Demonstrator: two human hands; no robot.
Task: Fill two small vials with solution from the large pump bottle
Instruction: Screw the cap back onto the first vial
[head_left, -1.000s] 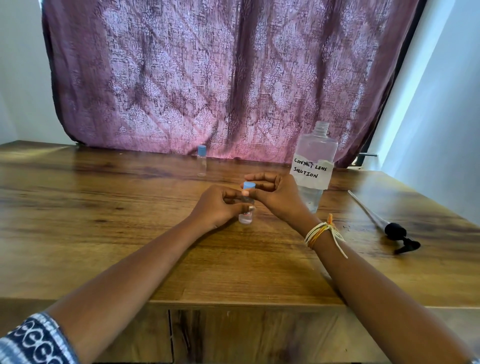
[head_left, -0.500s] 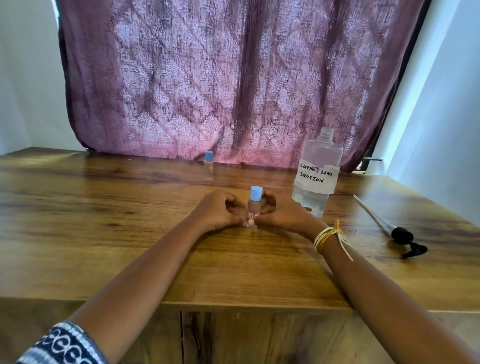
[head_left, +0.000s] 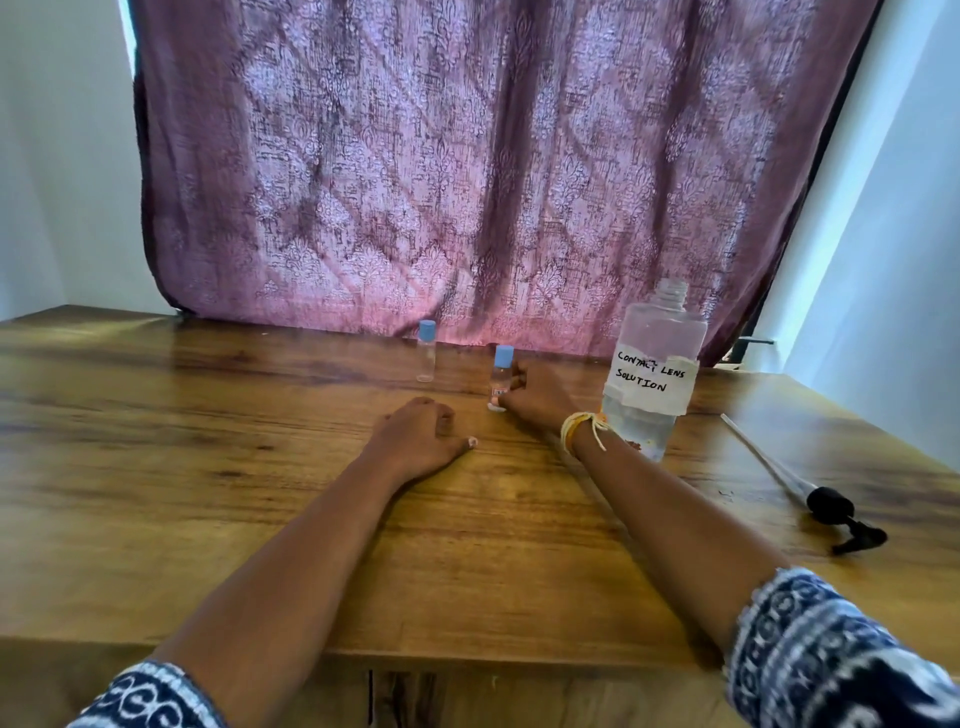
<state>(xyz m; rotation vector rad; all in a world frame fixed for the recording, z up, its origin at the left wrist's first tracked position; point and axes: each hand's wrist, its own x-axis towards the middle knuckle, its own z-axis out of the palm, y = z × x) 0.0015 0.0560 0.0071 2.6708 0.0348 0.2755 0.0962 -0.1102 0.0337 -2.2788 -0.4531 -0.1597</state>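
Fingers of my right hand (head_left: 535, 395) pinch the capped vial (head_left: 501, 382) standing on the table (head_left: 208, 467); my left hand (head_left: 418, 441) rests relaxed, just nearer. Vial seems light, smooth and easy to tip, so I hold its middle.

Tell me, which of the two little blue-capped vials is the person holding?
The nearer vial, closest to the large bottle: the right hand grips it. The other vial stands alone farther back near the curtain, untouched.
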